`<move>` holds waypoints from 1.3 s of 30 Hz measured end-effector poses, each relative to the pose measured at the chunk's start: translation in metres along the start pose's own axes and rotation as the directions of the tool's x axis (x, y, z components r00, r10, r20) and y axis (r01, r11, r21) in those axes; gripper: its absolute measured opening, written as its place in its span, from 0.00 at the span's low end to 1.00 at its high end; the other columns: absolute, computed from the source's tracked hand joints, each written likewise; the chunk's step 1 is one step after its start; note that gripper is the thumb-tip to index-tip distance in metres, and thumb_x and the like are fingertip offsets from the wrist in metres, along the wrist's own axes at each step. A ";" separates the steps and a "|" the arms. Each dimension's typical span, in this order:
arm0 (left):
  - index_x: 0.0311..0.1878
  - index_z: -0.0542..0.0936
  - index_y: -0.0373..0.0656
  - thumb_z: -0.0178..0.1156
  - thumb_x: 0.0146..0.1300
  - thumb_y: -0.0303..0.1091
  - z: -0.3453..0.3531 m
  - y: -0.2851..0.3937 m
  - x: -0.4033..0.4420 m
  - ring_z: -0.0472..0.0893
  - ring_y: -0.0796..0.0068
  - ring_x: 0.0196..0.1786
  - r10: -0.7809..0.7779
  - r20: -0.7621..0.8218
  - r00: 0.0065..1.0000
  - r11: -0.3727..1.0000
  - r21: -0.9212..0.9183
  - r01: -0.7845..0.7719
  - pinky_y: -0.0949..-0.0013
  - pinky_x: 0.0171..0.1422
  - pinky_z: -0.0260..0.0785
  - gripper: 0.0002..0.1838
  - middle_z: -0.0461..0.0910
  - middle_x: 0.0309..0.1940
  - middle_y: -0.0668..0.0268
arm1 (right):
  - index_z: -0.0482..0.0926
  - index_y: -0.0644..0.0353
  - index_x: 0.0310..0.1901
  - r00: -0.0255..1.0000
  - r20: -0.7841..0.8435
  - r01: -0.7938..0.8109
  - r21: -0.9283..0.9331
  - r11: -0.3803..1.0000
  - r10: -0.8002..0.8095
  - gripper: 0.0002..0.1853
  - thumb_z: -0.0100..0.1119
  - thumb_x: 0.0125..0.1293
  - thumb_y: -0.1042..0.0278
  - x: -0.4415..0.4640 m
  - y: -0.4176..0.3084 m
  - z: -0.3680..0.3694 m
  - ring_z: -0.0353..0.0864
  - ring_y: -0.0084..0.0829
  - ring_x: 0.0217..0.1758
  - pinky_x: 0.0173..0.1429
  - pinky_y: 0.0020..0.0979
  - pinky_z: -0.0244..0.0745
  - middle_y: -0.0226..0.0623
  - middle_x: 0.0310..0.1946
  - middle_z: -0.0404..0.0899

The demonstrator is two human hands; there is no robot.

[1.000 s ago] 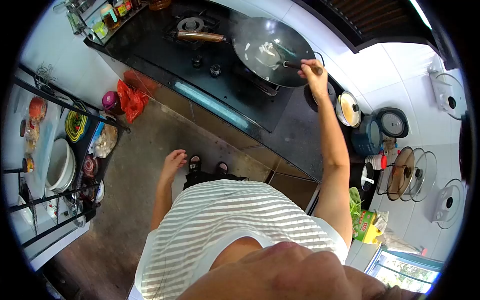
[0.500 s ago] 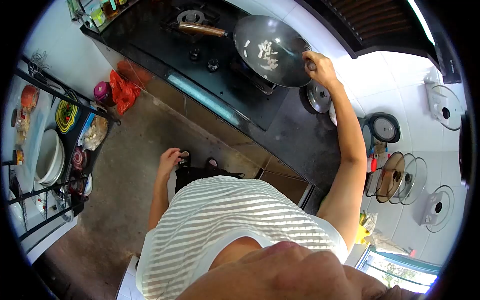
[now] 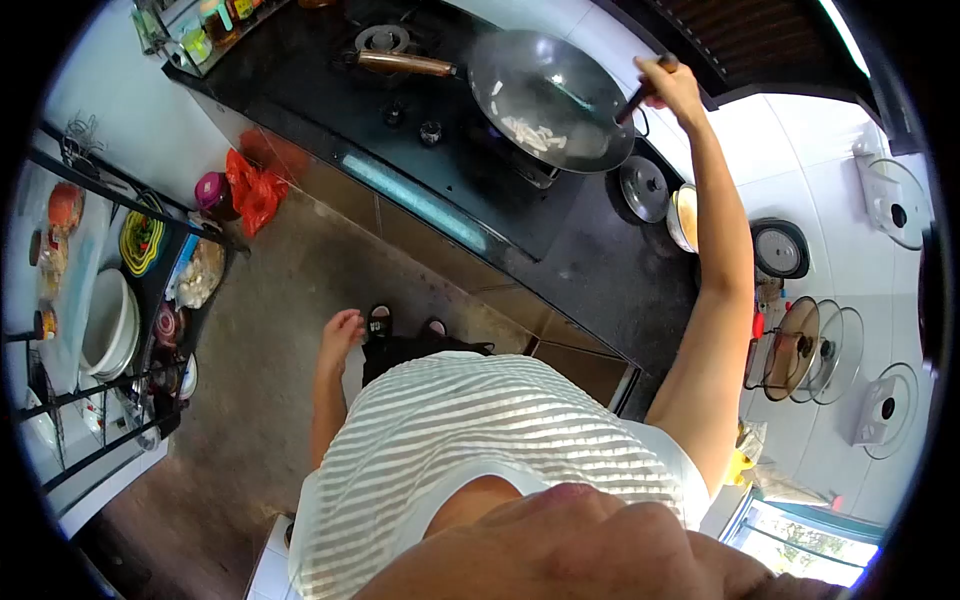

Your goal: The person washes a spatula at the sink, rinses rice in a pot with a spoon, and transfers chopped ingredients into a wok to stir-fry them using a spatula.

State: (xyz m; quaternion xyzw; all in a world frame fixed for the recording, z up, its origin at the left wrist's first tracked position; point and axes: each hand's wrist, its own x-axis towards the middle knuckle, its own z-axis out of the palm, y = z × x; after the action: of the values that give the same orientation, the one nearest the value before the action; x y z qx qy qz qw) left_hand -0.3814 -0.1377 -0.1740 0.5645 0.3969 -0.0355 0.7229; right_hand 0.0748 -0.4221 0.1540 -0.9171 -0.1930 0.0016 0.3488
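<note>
In my right hand [image 3: 677, 88] is the dark handle of a spatula [image 3: 640, 95], gripped above the far rim of a wok [image 3: 510, 75]. The spatula slants down into the wok, and its shiny metal end is hard to make out. Pale strips of food [image 3: 535, 133] lie bunched near the wok's lower edge, with a few pieces apart from them. The wok rests on a burner, its wooden handle [image 3: 405, 63] pointing left. My left hand [image 3: 343, 328] hangs low beside my body, fingers loosely bent and holding nothing.
A lid [image 3: 643, 188] and a bowl with yellowish contents [image 3: 688, 215] sit on the counter right of the wok. Another burner [image 3: 382, 40] is at left. Glass lids [image 3: 795, 350] stand in a wall rack. A shelf with bowls [image 3: 110, 320] is at far left.
My right hand has moved up and away, tilting the spatula. The food strips have shifted toward the wok's lower edge. The bowl beside the lid shows more fully. My left hand stays low.
</note>
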 end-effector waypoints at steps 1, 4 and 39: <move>0.45 0.74 0.42 0.52 0.59 0.34 -0.002 -0.002 0.002 0.74 0.82 0.31 -0.006 0.010 1.000 1.000 -0.025 0.006 0.79 0.35 0.66 0.12 0.76 0.34 0.69 | 0.74 0.64 0.24 0.994 -0.036 -0.101 0.023 0.995 0.101 0.23 0.57 0.50 0.47 0.006 0.002 -0.010 0.71 0.22 0.13 0.16 0.20 0.66 0.33 0.15 0.72; 0.45 0.74 0.41 0.52 0.59 0.34 -0.001 -0.007 0.007 0.74 0.82 0.31 -0.014 0.013 1.000 0.999 -0.047 0.014 0.79 0.36 0.66 0.12 0.76 0.34 0.69 | 0.72 0.64 0.23 0.986 0.050 -0.165 0.308 0.937 0.157 0.22 0.59 0.49 0.48 0.007 0.014 -0.003 0.71 0.22 0.11 0.13 0.19 0.64 0.35 0.15 0.73; 0.46 0.74 0.42 0.52 0.59 0.34 -0.008 0.021 0.037 0.75 0.80 0.33 0.011 0.105 0.994 0.997 0.077 -0.019 0.77 0.38 0.67 0.13 0.76 0.36 0.68 | 0.71 0.68 0.26 0.950 -0.162 -0.186 0.392 0.901 0.267 0.33 0.57 0.47 0.36 0.022 0.034 0.004 0.73 0.23 0.14 0.15 0.20 0.69 0.39 0.17 0.73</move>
State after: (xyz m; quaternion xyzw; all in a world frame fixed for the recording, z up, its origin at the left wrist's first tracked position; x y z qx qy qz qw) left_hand -0.3502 -0.1089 -0.1809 0.5927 0.3525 -0.0749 0.7203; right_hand 0.1070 -0.4347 0.1320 -0.8454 -0.0425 -0.0187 0.5322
